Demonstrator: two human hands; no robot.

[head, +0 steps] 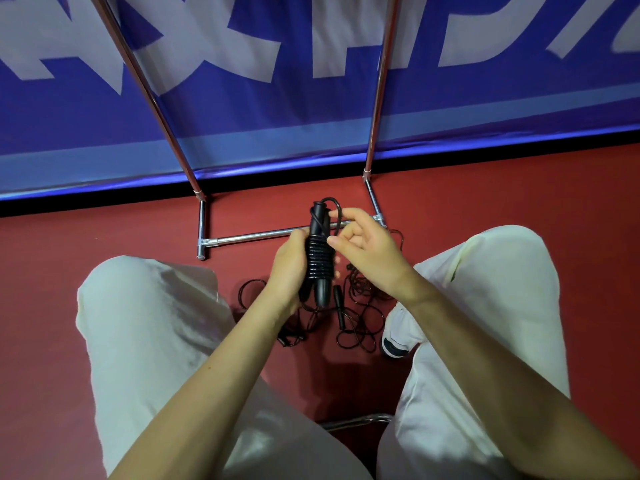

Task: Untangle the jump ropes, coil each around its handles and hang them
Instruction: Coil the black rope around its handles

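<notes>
A black jump rope coiled around its paired handles (320, 261) is being gripped upright by the left hand (289, 268), while its last loop is being pinched by the right hand (367, 251). Tangled black ropes (356, 306) are lying on the red floor (104, 233) at six o'clock, unhung; the chrome rack (256, 234) is standing at twelve.

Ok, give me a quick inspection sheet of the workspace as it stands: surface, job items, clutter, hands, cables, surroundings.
Surface: red floor, no table in view.
Job's things: coiled jump rope, black, wound in tight turns around its handles, last loop free at the top; tangled ropes loose on the floor below, one handle visible among them.
Clutter: nothing seen.
Grippers: left hand clasps the coiled bundle; right hand pinches the loose end loop with its fingers.
Cables: nothing seen besides the ropes.
Surroundings: chrome rack base bar and two uprights ahead, nothing on the parts in view; blue banner behind; person's knees in pale trousers, one shoe.
</notes>
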